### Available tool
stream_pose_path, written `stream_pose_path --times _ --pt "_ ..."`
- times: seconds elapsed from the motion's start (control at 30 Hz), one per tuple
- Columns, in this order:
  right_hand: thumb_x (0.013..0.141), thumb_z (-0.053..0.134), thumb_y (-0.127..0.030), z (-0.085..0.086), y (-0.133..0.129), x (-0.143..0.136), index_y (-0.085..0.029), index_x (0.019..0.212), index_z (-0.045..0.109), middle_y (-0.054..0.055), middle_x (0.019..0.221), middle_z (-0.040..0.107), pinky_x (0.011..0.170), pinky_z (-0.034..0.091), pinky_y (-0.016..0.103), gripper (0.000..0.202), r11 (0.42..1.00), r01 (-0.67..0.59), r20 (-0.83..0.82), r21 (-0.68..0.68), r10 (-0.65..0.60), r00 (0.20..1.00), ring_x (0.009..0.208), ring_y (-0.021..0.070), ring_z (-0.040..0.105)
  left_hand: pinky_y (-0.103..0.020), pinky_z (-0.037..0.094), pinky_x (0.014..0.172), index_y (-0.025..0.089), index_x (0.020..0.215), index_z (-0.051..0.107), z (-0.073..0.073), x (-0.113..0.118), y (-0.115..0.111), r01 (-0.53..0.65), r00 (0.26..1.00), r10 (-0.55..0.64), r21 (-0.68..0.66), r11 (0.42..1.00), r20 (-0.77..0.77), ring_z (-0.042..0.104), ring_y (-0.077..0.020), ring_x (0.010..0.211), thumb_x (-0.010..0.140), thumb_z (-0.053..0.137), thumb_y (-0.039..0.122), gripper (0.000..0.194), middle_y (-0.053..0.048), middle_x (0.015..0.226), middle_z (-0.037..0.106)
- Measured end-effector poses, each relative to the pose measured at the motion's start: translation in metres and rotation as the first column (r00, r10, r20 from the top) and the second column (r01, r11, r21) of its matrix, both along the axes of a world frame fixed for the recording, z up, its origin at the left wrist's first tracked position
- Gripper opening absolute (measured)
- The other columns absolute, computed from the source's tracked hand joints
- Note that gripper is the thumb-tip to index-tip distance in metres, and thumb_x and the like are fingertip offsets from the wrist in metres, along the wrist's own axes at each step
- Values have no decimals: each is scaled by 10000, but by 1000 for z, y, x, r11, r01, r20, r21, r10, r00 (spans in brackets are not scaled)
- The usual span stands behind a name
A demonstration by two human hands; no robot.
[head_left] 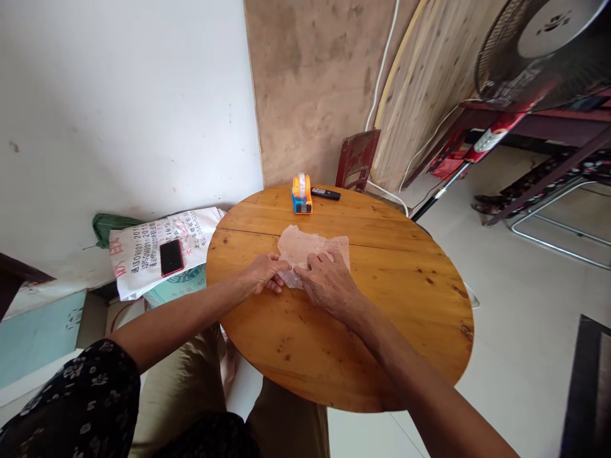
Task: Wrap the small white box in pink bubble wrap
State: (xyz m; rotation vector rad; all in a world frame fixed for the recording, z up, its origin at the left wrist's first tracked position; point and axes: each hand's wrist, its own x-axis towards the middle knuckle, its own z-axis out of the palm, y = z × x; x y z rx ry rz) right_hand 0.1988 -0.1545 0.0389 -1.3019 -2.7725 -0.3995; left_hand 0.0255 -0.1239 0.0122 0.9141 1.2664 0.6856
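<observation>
A thin, pale, see-through crinkled sheet (310, 242), paper or plastic, lies on the round wooden table (405, 286). At its left corner my left hand (268, 272) is closed, with thumb and forefinger pinching the edge. My right hand (327, 277) rests palm down on the sheet's near part, its fingers apart and slightly bent. Parts of the sheet are hidden under the right hand. Beyond it stands an orange and blue tape dispenser (301, 198) with a roll of tape in it.
A black remote-like object (326, 193) lies beside the dispenser. To the left, a phone (172, 257) rests on a printed white sack (138, 248). A small red chair (357, 159) stands behind the table. At right are a standing fan (496, 127) and a person's feet (487, 205).
</observation>
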Motion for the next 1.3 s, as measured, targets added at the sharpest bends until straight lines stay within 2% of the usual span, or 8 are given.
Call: stream_pose_path --times 0.2,0.37,0.53,0.7,0.83,0.97,1.17,1.3 --pt "935 481 -198 3 -1 -1 -207 1024 739 143 916 661 923 247 457 273 1000 -12 16 -4 12 1000 861 265 558 -204 403 393 161 734 534 9 -5 9 73 967 -73 -6 997 -242 444 -74 348 728 761 228 237 58 454 527" --pt "921 478 -150 3 -4 -1 -204 1106 708 139 960 661 952 229 459 300 1000 -4 53 0 4 999 906 267 567 -198 397 403 141 759 578 11 -8 6 74 941 -79 -28 997 -329 448 -81 357 741 722 164 147 58 431 510" --pt "927 453 -141 6 -4 -5 -196 1083 709 153 980 657 928 245 471 305 999 6 71 -40 -3 997 947 293 579 -172 362 400 146 741 564 13 1 3 4 963 1 18 1000 -270 464 -67 402 737 669 112 111 56 492 543" --pt "907 482 -126 1 -1 -5 -192 1125 690 157 999 668 924 263 474 309 999 -34 58 -26 35 998 961 311 588 -213 491 494 168 717 485 19 9 2 -15 993 17 14 1000 -121 589 -106 499 725 630 89 166 35 557 597" --pt "914 533 -182 -7 -1 0 -171 1127 656 129 995 692 979 267 460 246 1000 0 -52 28 2 999 943 289 608 -237 528 513 161 716 495 19 8 1 -23 998 24 23 999 -51 587 -106 494 720 620 81 149 33 555 598" --pt "849 628 -200 -15 -4 8 -124 1137 604 117 986 718 1030 276 441 298 999 13 -206 41 -4 978 945 280 627 -216 512 477 148 731 526 19 12 0 -20 999 22 65 998 -40 589 -103 478 729 643 79 136 27 562 613" --pt "792 591 -149 -27 -6 20 -139 1181 545 127 1029 735 1042 330 452 391 997 -56 -373 48 70 925 937 272 653 -243 545 513 115 734 606 27 18 0 130 988 -117 140 982 -101 585 -105 462 734 612 77 39 -1 555 619" --pt "762 544 -121 -32 -5 24 -140 1203 525 125 1023 739 1059 346 470 441 996 -76 -425 52 91 900 944 271 668 -247 551 590 110 807 654 29 12 0 291 956 -279 190 938 -85 595 -106 532 674 556 49 176 9 597 609"
